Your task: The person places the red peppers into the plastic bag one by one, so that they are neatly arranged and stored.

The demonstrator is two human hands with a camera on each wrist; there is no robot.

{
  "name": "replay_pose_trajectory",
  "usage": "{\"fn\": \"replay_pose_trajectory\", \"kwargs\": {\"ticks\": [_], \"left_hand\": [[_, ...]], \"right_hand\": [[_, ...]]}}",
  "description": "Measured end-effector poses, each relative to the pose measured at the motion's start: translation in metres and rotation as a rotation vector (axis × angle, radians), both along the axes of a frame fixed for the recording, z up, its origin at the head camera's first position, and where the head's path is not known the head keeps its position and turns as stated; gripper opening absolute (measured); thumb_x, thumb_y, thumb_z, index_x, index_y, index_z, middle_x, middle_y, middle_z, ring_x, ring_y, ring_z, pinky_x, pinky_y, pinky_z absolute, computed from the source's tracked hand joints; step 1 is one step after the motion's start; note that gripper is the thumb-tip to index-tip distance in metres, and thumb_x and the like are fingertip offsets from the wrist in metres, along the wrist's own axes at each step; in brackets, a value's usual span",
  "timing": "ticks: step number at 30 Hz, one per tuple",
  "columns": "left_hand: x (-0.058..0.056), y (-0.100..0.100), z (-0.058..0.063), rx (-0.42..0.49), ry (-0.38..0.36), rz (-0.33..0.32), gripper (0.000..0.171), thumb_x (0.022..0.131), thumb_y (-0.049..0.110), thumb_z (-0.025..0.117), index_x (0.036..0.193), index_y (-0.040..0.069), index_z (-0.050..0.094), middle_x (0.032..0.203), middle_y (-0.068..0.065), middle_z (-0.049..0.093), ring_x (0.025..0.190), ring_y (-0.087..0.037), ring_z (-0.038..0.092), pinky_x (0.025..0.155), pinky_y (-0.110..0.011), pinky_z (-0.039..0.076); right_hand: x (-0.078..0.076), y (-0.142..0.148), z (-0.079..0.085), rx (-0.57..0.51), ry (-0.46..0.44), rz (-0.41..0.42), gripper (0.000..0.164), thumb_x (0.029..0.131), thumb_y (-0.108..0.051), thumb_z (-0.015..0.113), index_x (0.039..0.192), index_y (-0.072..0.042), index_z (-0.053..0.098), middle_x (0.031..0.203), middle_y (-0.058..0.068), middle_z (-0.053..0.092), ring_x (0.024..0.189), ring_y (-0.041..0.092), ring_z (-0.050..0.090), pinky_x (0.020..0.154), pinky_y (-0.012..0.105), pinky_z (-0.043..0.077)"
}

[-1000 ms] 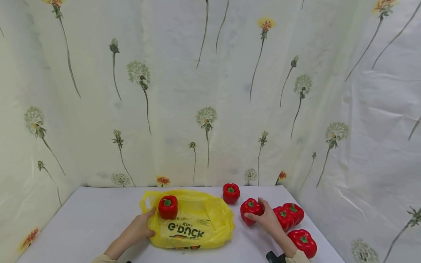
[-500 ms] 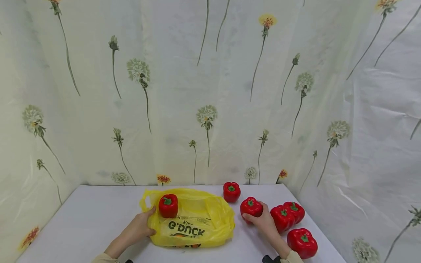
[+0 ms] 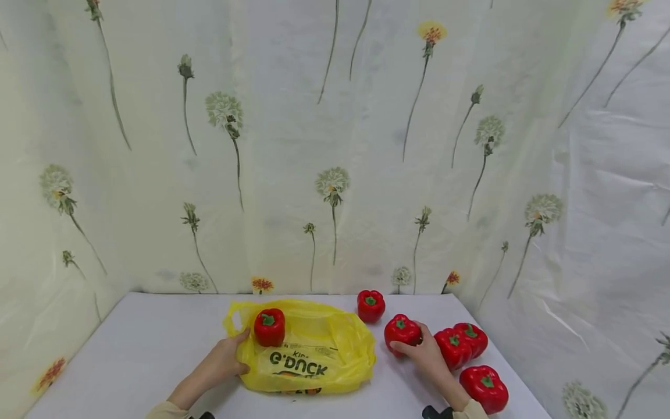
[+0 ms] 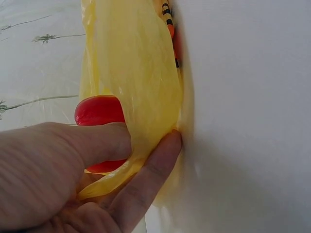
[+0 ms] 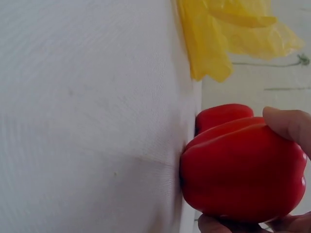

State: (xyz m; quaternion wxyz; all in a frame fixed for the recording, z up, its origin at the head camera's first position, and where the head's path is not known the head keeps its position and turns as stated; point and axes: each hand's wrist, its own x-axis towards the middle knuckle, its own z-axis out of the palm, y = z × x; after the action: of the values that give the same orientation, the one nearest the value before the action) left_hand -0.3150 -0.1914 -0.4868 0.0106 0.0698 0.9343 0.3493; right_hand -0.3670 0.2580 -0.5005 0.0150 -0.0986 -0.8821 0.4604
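My left hand [image 3: 225, 358] pinches the left edge of a yellow plastic bag [image 3: 348, 355] lying on the white table. In the left wrist view the thumb and a finger have the thin film [image 4: 150, 87] between them. One red bell pepper [image 3: 269, 331] with a green stem sits at the bag's left side, close to that hand. To the right of the bag, my right hand [image 3: 425, 352] grips another red bell pepper [image 3: 400, 330]. In the right wrist view its thumb lies on one side of this pepper [image 5: 243, 170] and fingers on the opposite side, its base close to the table.
A red bell pepper [image 3: 371, 306] stands near the table's back edge, behind the gripped one. Three more, a front-right pepper [image 3: 484, 389], a pepper [image 3: 452, 350] and its touching neighbour [image 3: 473, 337], stand along the right side. A flower-printed curtain [image 3: 335, 233] surrounds the table [image 3: 157, 331].
The head view has shifted slightly. Both hands keep their holds, and the bag and peppers stay in their places.
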Motion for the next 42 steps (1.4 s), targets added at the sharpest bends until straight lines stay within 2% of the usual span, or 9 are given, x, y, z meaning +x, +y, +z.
{"fn": "replay_pose_trajectory", "kwargs": {"ticks": [3, 9, 15, 18, 26, 31, 36, 42], "left_hand": [[-0.001, 0.001, 0.000, 0.005, -0.005, 0.002, 0.084, 0.062, 0.002, 0.081, 0.136, -0.013, 0.044, 0.134, -0.032, 0.051, 0.105, -0.030, 0.059, 0.085, -0.042, 0.052], [-0.001, 0.001, -0.002, 0.001, -0.030, 0.023, 0.085, 0.061, 0.002, 0.081, 0.136, -0.012, 0.044, 0.132, -0.033, 0.053, 0.101, -0.029, 0.059, 0.080, -0.041, 0.052], [-0.001, 0.003, -0.002, -0.002, -0.033, 0.027, 0.083, 0.062, 0.002, 0.081, 0.135, -0.012, 0.045, 0.134, -0.032, 0.051, 0.113, -0.037, 0.057, 0.095, -0.052, 0.046], [0.000, 0.004, -0.003, -0.008, -0.030, 0.027, 0.083, 0.062, 0.003, 0.081, 0.135, -0.013, 0.046, 0.133, -0.032, 0.052, 0.116, -0.039, 0.056, 0.098, -0.054, 0.044], [0.000, 0.004, 0.001, -0.021, -0.016, 0.019, 0.082, 0.062, 0.002, 0.082, 0.135, -0.013, 0.046, 0.131, -0.032, 0.054, 0.105, -0.030, 0.059, 0.093, -0.051, 0.048], [-0.001, 0.003, 0.003, -0.014, 0.004, 0.003, 0.082, 0.063, 0.003, 0.082, 0.135, -0.013, 0.046, 0.133, -0.033, 0.052, 0.108, -0.032, 0.059, 0.092, -0.050, 0.048], [-0.003, 0.002, 0.000, -0.011, -0.021, 0.015, 0.083, 0.062, 0.002, 0.082, 0.135, -0.013, 0.045, 0.133, -0.033, 0.052, 0.107, -0.031, 0.059, 0.089, -0.047, 0.050], [-0.004, 0.003, -0.001, -0.007, -0.060, 0.016, 0.084, 0.063, 0.003, 0.082, 0.137, -0.012, 0.044, 0.134, -0.032, 0.051, 0.100, -0.028, 0.059, 0.080, -0.040, 0.051]], "right_hand": [[0.000, 0.001, 0.003, 0.006, 0.000, 0.011, 0.110, 0.064, -0.049, 0.084, 0.146, -0.007, 0.026, 0.143, 0.024, 0.038, 0.127, 0.046, 0.037, 0.095, 0.057, 0.047], [0.002, 0.001, 0.010, 0.023, -0.002, 0.018, 0.108, 0.066, -0.049, 0.083, 0.146, -0.005, 0.026, 0.141, 0.026, 0.039, 0.126, 0.046, 0.037, 0.093, 0.057, 0.048], [0.003, 0.000, 0.015, 0.040, 0.008, 0.035, 0.107, 0.067, -0.048, 0.082, 0.146, -0.004, 0.026, 0.141, 0.027, 0.039, 0.125, 0.046, 0.039, 0.094, 0.057, 0.048], [0.004, 0.000, 0.017, 0.054, 0.012, 0.049, 0.107, 0.067, -0.049, 0.082, 0.146, -0.004, 0.026, 0.141, 0.028, 0.040, 0.125, 0.046, 0.040, 0.094, 0.057, 0.048], [0.006, -0.002, 0.018, 0.041, 0.005, 0.044, 0.109, 0.067, -0.051, 0.081, 0.148, -0.005, 0.025, 0.143, 0.028, 0.038, 0.126, 0.046, 0.039, 0.096, 0.058, 0.046], [0.006, -0.003, 0.024, 0.008, 0.016, 0.009, 0.108, 0.069, -0.047, 0.081, 0.145, -0.001, 0.021, 0.143, 0.028, 0.034, 0.128, 0.047, 0.036, 0.096, 0.058, 0.045], [0.005, -0.003, 0.031, -0.012, 0.036, 0.015, 0.105, 0.069, -0.047, 0.081, 0.144, 0.000, 0.025, 0.141, 0.028, 0.039, 0.127, 0.047, 0.038, 0.093, 0.055, 0.049], [0.005, 0.001, 0.044, -0.047, 0.059, 0.061, 0.104, 0.071, -0.050, 0.079, 0.146, -0.001, 0.026, 0.142, 0.027, 0.041, 0.127, 0.044, 0.040, 0.094, 0.052, 0.050]]}}
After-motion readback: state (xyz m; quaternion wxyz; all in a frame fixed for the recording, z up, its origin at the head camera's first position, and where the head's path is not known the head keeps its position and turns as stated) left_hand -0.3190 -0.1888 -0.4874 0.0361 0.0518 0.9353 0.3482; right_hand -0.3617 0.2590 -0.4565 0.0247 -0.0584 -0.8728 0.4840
